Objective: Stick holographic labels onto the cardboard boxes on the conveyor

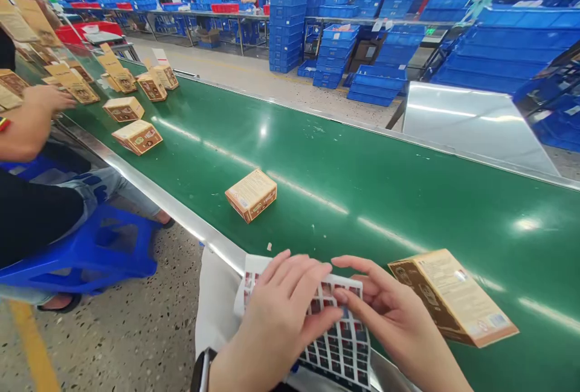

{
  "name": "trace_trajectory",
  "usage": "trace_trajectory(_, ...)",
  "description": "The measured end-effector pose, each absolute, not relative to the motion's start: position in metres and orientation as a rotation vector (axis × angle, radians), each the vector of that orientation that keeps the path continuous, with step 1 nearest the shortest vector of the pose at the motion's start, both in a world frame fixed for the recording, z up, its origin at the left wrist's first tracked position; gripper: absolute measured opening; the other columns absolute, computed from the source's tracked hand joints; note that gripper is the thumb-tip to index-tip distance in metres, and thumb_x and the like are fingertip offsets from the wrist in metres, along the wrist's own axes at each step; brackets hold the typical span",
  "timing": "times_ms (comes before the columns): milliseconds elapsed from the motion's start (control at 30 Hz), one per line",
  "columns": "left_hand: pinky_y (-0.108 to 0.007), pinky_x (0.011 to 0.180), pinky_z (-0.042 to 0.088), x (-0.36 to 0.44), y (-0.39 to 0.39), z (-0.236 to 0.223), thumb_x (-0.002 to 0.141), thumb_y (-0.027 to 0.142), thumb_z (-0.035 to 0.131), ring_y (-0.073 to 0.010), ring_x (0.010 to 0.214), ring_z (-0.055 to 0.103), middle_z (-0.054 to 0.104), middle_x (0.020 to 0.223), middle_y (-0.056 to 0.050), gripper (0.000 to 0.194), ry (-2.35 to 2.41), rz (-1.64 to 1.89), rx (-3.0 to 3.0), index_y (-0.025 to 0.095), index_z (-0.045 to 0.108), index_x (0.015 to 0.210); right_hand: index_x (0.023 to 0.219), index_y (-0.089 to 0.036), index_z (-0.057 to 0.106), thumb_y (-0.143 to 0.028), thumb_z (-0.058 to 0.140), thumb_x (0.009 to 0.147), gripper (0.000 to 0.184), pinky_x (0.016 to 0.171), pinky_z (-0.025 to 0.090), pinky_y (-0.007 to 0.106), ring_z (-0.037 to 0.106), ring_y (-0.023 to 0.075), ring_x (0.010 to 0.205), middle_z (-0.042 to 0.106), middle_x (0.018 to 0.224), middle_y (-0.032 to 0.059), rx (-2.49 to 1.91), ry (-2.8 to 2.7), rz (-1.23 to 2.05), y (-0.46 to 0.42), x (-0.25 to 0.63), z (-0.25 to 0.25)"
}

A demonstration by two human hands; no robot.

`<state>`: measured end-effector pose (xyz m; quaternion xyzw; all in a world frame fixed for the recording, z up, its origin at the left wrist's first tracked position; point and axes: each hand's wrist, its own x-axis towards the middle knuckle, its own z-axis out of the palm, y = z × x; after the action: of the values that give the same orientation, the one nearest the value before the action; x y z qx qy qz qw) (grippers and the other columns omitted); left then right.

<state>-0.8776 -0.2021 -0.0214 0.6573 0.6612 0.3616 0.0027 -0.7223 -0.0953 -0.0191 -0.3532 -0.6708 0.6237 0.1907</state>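
A white sheet of small stickers (339, 343) lies over the conveyor's metal edge in front of me. My left hand (276, 313) lies on the sheet with its fingers stretched out flat. My right hand (389, 313) rests beside it, its fingertips pinching at a sticker near the sheet's top. A tan carton (453, 298) lies on the green belt (362, 156) just right of my right hand. Another tan carton (251, 194) sits further up the belt.
A co-worker on a blue stool (99, 247) sits at the left, a hand (45, 99) reaching toward several more tan cartons (136, 136) on the belt. Stacks of blue crates (288, 14) fill the far floor. A metal plate (471, 123) stands across the belt.
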Motion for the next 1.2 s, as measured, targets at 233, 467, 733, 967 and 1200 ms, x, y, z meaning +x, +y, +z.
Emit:
trace_trajectory(233, -0.028, 0.053, 0.04, -0.88, -0.196, -0.015, 0.099, 0.042, 0.055, -0.0162, 0.061, 0.065, 0.069, 0.071, -0.001, 0.03, 1.96, 0.944, 1.86, 0.018, 0.065, 0.085, 0.094, -0.025, 0.072, -0.05, 0.066, 0.09, 0.025, 0.057, 0.052, 0.026, 0.067, 0.0194, 0.065, 0.073, 0.073, 0.001, -0.872, -2.105, 1.833, -0.082, -0.717, -0.011)
trace_trajectory(467, -0.022, 0.053, 0.038, -0.886, -0.199, -0.012, 0.099, 0.037, 0.058, -0.0112, 0.058, 0.061, 0.069, 0.068, 0.004, 0.022, 1.824, 0.757, 1.668, 0.02, 0.068, 0.087, 0.102, -0.028, 0.071, -0.044, 0.062, 0.095, 0.019, 0.061, 0.054, 0.025, 0.071, 0.0192, 0.068, 0.077, 0.078, -0.0027, -0.76, -2.337, 1.706, -0.075, -0.707, -0.017)
trace_trajectory(733, -0.02, 0.047, 0.03, -0.889, -0.201, -0.009, 0.096, 0.033, 0.063, -0.0088, 0.049, 0.052, 0.062, 0.058, 0.008, 0.021, 1.896, 0.743, 1.652, 0.021, 0.066, 0.08, 0.113, -0.032, 0.067, -0.04, 0.059, 0.098, 0.019, 0.066, 0.056, 0.021, 0.074, 0.0168, 0.074, 0.079, 0.086, -0.0054, -0.708, -2.439, 1.647, -0.072, -0.707, -0.021)
trace_trajectory(967, -0.025, 0.047, 0.027, -0.888, -0.203, -0.023, 0.102, 0.039, 0.051, -0.0118, 0.048, 0.056, 0.064, 0.058, 0.004, 0.033, 2.053, 0.689, 1.855, 0.019, 0.061, 0.077, 0.098, -0.03, 0.07, -0.028, 0.065, 0.093, 0.007, 0.073, 0.057, 0.018, 0.072, 0.0133, 0.08, 0.076, 0.092, -0.0036, -0.546, -2.436, 1.289, -0.069, -0.713, -0.02)
trace_trajectory(1200, -0.024, 0.049, 0.028, -0.888, -0.203, -0.02, 0.101, 0.039, 0.054, -0.0119, 0.052, 0.058, 0.066, 0.061, 0.004, 0.032, 2.012, 0.678, 1.798, 0.019, 0.063, 0.078, 0.091, -0.027, 0.069, -0.022, 0.056, 0.097, 0.015, 0.065, 0.055, 0.018, 0.068, 0.012, 0.072, 0.071, 0.083, -0.0026, -0.414, -2.507, 1.333, -0.066, -0.72, -0.021)
